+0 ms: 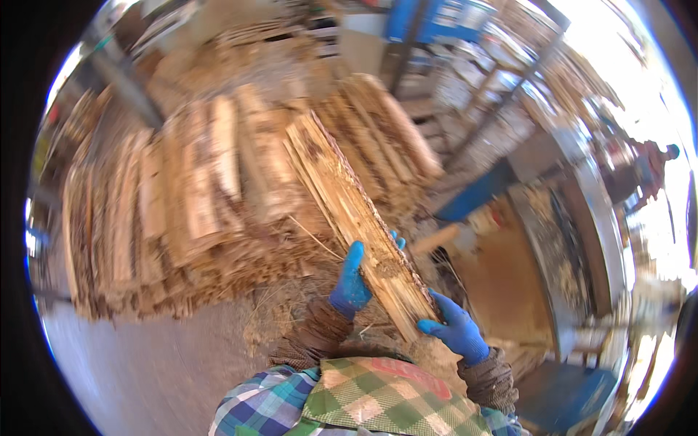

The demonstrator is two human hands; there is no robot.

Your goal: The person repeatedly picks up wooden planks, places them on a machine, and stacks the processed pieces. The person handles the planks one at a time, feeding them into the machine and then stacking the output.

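— Where is there open room?
— Bare floor [145, 363] lower left; the stacked wood pile [182, 211] walls off the left, a metal machine table [582, 240] the right.
— And the plank?
— The rough plank [349, 211] slants up-left between both gloves: left hand [352, 280] clasps its middle edge, right hand [454, 327] grips its near end.

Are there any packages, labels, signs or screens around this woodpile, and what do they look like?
Red oval patch: on the checked green cloth at the person's chest, bottom middle; its marks are too blurred to make out.
Blue panel: top middle, behind the stacked wood; rectangular, too blurred to tell whether it is a sign.
No packages or screens show clearly.
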